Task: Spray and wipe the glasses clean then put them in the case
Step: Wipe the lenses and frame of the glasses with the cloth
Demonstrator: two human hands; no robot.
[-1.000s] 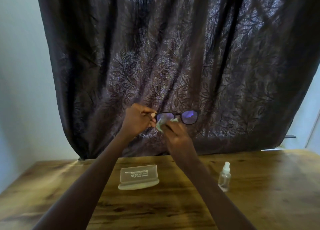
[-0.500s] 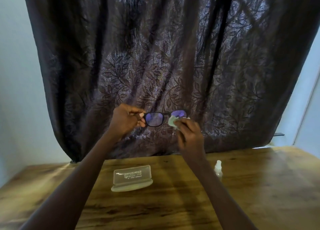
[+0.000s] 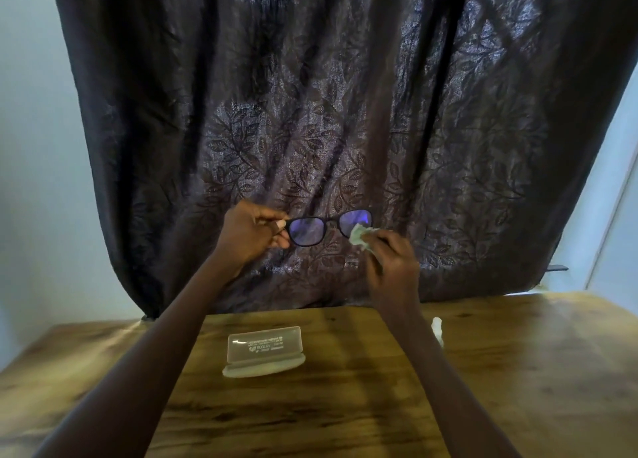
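Left hand (image 3: 250, 233): pinches left end of the glasses (image 3: 329, 226), held up in front of the dark curtain (image 3: 310, 95).
Right hand (image 3: 393, 264): clenched around pale cloth (image 3: 360, 236), pressed to lower edge of right lens.
Case (image 3: 264, 350): open on wooden surface (image 3: 518, 371), below the glasses, lid upright.
Spray bottle (image 3: 437, 328): far right of case, mostly hidden behind right forearm.
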